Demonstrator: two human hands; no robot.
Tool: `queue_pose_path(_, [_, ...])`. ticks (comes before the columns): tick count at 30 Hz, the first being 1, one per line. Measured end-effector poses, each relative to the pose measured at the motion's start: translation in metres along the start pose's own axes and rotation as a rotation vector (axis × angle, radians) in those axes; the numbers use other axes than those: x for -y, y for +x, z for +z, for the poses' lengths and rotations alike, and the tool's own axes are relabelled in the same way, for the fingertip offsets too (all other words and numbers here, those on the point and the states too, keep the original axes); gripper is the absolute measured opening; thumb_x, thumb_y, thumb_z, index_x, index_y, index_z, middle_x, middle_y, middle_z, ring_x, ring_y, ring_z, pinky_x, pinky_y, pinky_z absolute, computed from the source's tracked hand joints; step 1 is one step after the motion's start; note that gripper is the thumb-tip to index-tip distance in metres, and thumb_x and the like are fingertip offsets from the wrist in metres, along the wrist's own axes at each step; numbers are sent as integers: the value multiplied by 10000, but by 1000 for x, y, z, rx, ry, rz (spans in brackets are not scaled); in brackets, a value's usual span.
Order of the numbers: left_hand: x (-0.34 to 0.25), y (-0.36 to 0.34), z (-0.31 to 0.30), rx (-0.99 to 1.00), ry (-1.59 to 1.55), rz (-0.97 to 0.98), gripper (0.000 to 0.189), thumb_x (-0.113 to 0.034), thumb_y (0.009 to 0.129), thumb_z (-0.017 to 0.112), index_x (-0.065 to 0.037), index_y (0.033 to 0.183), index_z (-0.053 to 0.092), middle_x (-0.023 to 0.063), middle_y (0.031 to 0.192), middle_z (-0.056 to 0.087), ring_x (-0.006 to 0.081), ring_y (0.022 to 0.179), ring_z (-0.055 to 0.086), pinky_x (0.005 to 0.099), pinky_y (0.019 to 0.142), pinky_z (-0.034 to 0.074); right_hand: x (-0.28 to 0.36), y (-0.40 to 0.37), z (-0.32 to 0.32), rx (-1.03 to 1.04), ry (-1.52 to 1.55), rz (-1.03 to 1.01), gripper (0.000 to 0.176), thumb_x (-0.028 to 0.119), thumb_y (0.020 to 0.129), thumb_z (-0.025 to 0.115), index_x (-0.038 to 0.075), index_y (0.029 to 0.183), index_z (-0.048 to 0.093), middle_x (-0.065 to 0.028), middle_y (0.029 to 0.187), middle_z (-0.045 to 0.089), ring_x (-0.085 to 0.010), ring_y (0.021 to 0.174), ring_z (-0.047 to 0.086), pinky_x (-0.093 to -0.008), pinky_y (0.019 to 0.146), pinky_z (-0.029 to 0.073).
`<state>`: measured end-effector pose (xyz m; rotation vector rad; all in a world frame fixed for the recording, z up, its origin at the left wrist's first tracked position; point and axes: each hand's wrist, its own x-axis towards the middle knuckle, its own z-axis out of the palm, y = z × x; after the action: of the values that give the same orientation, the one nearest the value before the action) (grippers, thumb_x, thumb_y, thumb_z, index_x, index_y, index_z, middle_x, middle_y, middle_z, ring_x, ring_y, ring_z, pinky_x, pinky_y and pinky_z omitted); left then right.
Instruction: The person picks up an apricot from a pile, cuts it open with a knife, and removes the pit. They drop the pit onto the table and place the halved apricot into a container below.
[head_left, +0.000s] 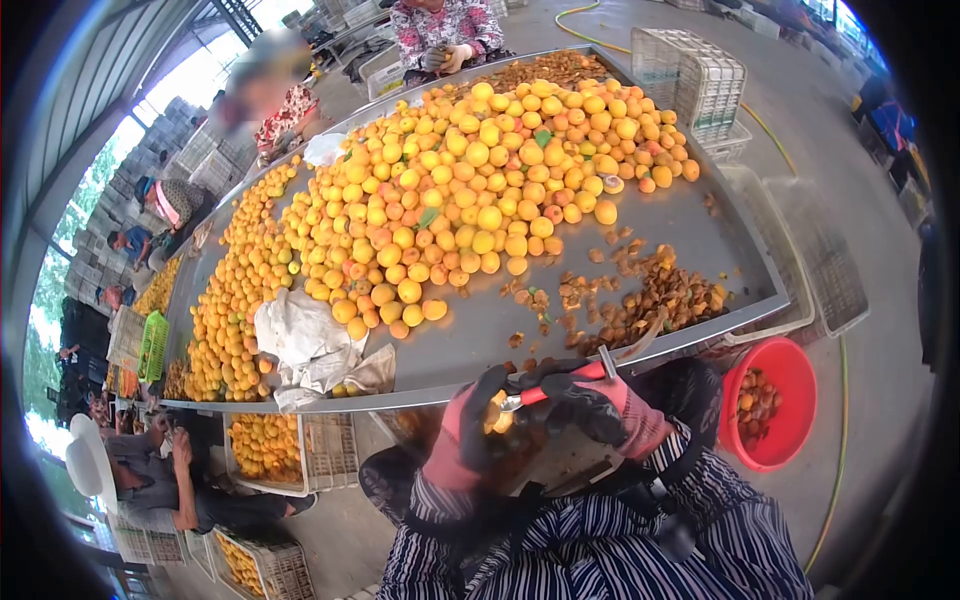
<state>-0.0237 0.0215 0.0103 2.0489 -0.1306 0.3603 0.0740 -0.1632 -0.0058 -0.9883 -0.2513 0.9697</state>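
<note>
My left hand (475,425), in a pink and dark glove, is closed round a yellow-orange fruit (497,412). Gloved the same way, my right hand (598,408) grips a red-handled tool (535,395), whose metal end meets the fruit. Both hands are just in front of the near edge of a grey metal table (455,370). A large heap of orange fruit (440,190) lies on the table, with brown pits or scraps (660,290) near the right front. White cloth (305,335) is crumpled at the left front.
A red bucket (797,400) holding brownish pieces stands at my right. Plastic crates (330,450) are below the table at left, and more crates (700,85) at the far right. Co-workers (455,35) are across the table and at left (150,480). A yellow hose (843,430) crosses the floor.
</note>
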Motion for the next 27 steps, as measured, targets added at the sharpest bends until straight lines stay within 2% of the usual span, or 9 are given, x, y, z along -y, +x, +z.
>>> queue_pose_path(6, [5, 20, -2, 171, -153, -187, 593, -86, 715, 701, 13, 1244, 453, 148, 1038, 600, 266, 961, 598, 339, 818, 476, -4, 5, -16, 97, -156, -26, 346, 158, 867, 626, 4, 1174, 579, -90, 1072, 640, -125, 968, 577, -275, 849, 458])
queue_pose_path(8, [4, 26, 9, 91, 206, 48, 615, -70, 696, 703, -2, 1253, 450, 159, 1041, 596, 272, 970, 600, 348, 803, 485, -32, 10, -23, -31, -747, -527, 341, 114, 856, 625, 11, 1178, 580, -93, 1101, 635, -140, 1000, 579, -284, 876, 456])
queue_pose_path(13, [13, 35, 23, -44, 104, 124, 664, -45, 657, 721, -14, 1262, 448, 152, 1058, 594, 272, 997, 595, 353, 809, 487, 1, 11, -32, 17, -171, -119, 335, 137, 885, 579, -9, 1186, 564, -76, 1028, 654, -127, 892, 617, -261, 772, 489])
queue_pose_path(15, [4, 45, 17, 176, -674, -441, 654, -50, 668, 720, -15, 1262, 449, 149, 1075, 592, 261, 992, 594, 345, 811, 486, 24, 10, -33, 79, -133, -76, 314, 115, 906, 545, -13, 1192, 562, -71, 1060, 645, -119, 933, 601, -260, 808, 482])
queue_pose_path(16, [19, 45, 17, 181, -674, -439, 654, -50, 668, 720, -15, 1262, 449, 149, 1075, 592, 261, 992, 594, 345, 811, 486, 29, 11, -35, 102, -119, -40, 310, 82, 907, 539, -14, 1201, 559, -68, 1102, 636, -130, 986, 590, -271, 857, 476])
queue_pose_path(18, [60, 42, 19, 186, -67, 19, 661, -110, 667, 749, -15, 1252, 455, 149, 1063, 600, 253, 967, 601, 338, 816, 483, 23, 18, -39, 71, -172, -79, 317, 95, 887, 565, -4, 1188, 570, -80, 1091, 642, -157, 957, 608, -276, 833, 485])
queue_pose_path(20, [62, 54, 15, 201, 15, 78, 654, -131, 676, 753, -7, 1244, 455, 148, 1050, 605, 246, 952, 604, 334, 816, 482, 20, 24, -35, 48, -224, -108, 325, 107, 867, 591, 6, 1176, 582, -93, 1081, 648, -184, 928, 626, -281, 809, 494])
queue_pose_path(22, [65, 72, 13, 219, 98, 139, 648, -152, 684, 757, 1, 1236, 456, 147, 1037, 610, 239, 936, 607, 330, 816, 481, 21, 31, -25, 1, -910, -712, 386, 130, 782, 667, 29, 1148, 595, -122, 981, 657, -270, 843, 639, -299, 763, 505])
queue_pose_path(27, [70, 101, 37, 130, -504, -453, 454, -115, 789, 642, 19, 1188, 472, 123, 1003, 618, 197, 875, 602, 312, 787, 483, 4, 45, -11, 9, -1613, -525, 649, 247, 652, 692, 111, 1249, 478, -123, 1032, 558, -299, 939, 568, -408, 832, 465])
